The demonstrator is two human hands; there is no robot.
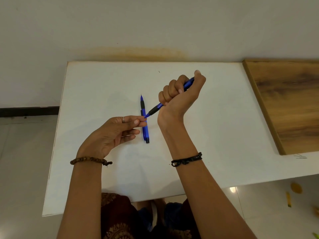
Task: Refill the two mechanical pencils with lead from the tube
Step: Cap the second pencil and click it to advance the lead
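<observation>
Gripping one blue pencil (156, 108) in my right fist (179, 99), I pinch at its tip with my left fingers (138, 121); the second pencil (144, 121) lies beneath on the white table (215, 118), a wooden board (290, 100) well apart.

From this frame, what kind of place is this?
Probably a room in a home, not a lab: a plain white table pushed against a stained wall, a tiled floor with scraps on it, and a wooden board alongside.

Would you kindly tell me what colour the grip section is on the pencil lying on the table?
Black, on a blue pencil; the head view shows it.
</observation>
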